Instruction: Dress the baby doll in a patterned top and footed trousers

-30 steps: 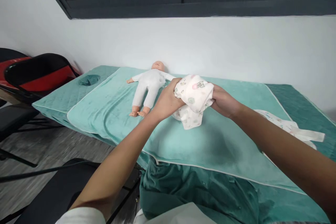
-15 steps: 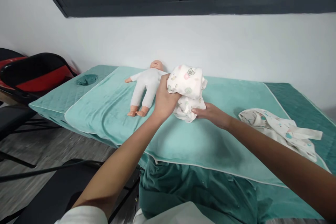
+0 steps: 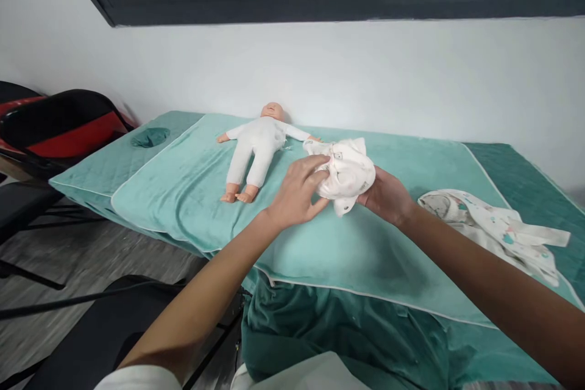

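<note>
Head view: two bare hands meet at a bundled cloth (image 3: 350, 172), white with a faint print, raised above a green-covered bed (image 3: 329, 247)
Left hand (image 3: 297, 190): fingers spread, thumb well parted from them; the fingertips touch the cloth's left side, and the thumb points toward its lower edge
Right hand (image 3: 388, 196): holding the bundle from its right side; most of the fingers are hidden behind the fabric, so their exact grip cannot be told
Bundled cloth: between the hands, with a flap reaching out at the upper left and a corner hanging at the bottom
Good handling: it seems best to let the right hand bear the weight while the left feels for an edge, pinches a single layer and moves gently, so the loose corner does not slip
Doll (image 3: 259, 141): on its back on the bed, left of the bundle; one outstretched hand lies close to the flap, contact unclear
Second cloth (image 3: 491, 228): crumpled on the bed, right of the right hand
</note>
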### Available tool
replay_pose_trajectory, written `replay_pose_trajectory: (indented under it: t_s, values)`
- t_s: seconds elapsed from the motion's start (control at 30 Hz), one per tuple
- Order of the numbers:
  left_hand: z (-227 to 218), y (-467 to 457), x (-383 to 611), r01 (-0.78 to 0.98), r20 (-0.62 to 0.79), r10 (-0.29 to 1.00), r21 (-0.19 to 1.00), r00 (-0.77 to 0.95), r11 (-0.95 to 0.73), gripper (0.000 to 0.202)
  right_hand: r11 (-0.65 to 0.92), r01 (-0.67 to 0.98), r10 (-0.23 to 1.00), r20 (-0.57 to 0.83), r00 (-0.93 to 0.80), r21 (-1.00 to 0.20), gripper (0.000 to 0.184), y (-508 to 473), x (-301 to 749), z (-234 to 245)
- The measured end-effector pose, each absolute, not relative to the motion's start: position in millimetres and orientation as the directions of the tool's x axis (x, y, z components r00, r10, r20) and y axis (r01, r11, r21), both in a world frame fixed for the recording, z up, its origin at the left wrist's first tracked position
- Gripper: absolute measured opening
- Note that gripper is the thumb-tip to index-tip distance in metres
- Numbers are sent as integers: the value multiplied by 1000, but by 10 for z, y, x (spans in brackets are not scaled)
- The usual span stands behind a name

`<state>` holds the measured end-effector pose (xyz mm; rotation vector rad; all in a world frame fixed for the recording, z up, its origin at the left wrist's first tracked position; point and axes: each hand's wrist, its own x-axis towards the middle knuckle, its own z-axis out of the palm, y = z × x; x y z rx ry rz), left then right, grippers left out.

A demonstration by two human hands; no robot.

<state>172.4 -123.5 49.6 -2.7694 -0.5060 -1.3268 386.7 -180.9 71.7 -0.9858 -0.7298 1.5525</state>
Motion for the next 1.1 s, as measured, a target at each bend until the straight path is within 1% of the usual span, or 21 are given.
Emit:
replay_pose_trajectory:
  t_s: [0.03,0.17,0.2,0.23,0.3,0.37,0.4,0.43,0.5,0.57,0.6,0.7,0.77,0.83,0.9,0.93,0.97,1.03,1.07,1.1]
  values:
    - [497,-1274,1726,267,746,297,165,596,-950,37,-206,-455,977,-206,-51,-866,40,-1800,3887,709]
    - [500,-1326,1754,204,689,428,386,585,-900,19,-197,-410,980,-170,-100,-891,46,-1780,3913,614]
    - [499,-1307,1760,211,683,463,422,566,-882,21,-186,-395,982,-153,-114,-900,46,-1779,3907,587]
    - [500,-1280,1762,229,677,497,450,543,-863,29,-174,-375,983,-137,-122,-911,47,-1778,3901,565]
    - [513,-1216,1757,297,637,572,493,517,-818,61,-148,-322,985,-112,-128,-935,51,-1774,3897,537]
    - [544,-1169,1749,366,554,628,516,546,-774,88,-113,-266,988,-80,-132,-957,55,-1764,3915,533]
    - [565,-1161,1750,376,508,638,528,579,-761,95,-93,-244,989,-61,-138,-965,57,-1757,3930,539]
    - [588,-1165,1757,361,469,635,549,614,-754,98,-75,-223,988,-42,-150,-972,57,-1749,3946,550]
    - [623,-1206,1790,271,427,609,623,669,-734,97,-53,-177,982,-19,-190,-983,57,-1737,3965,583]
    - [624,-1264,1834,164,427,598,705,678,-690,90,-52,-142,972,-17,-235,-989,56,-1730,3956,620]
    - [604,-1288,1851,132,436,615,736,657,-664,87,-54,-135,968,-18,-252,-989,56,-1726,3939,636]
    - [469,-1315,1828,127,429,725,809,538,-573,80,-77,-127,965,-41,-261,-989,55,-1704,3856,654]
    - [343,-1300,1720,157,380,802,855,461,-495,76,-88,-69,973,-70,-222,-994,52,-1682,3802,622]
    - [229,-1286,1519,202,326,865,884,381,-422,74,-92,40,978,-98,-184,-995,50,-1663,3781,532]
    - [150,-1292,1217,267,302,923,893,237,-361,73,-82,185,977,-115,-177,-979,48,-1653,3810,363]
    - [124,-1307,1031,301,305,942,894,139,-334,73,-68,268,977,-119,-177,-961,48,-1652,3845,247]
    - [104,-1330,825,331,317,948,892,27,-308,72,-40,359,979,-109,-174,-933,48,-1652,3891,114]
    - [59,-1400,361,388,363,917,878,-162,-280,63,55,540,989,-28,-144,-840,49,-1656,4002,-180]
    - [20,-1446,111,434,400,877,862,-266,-261,59,91,621,992,14,-128,-779,51,-1661,4059,-324]
    - [-38,-1501,-148,491,437,822,840,-364,-230,57,141,691,990,84,-116,-709,51,-1668,4111,-454]
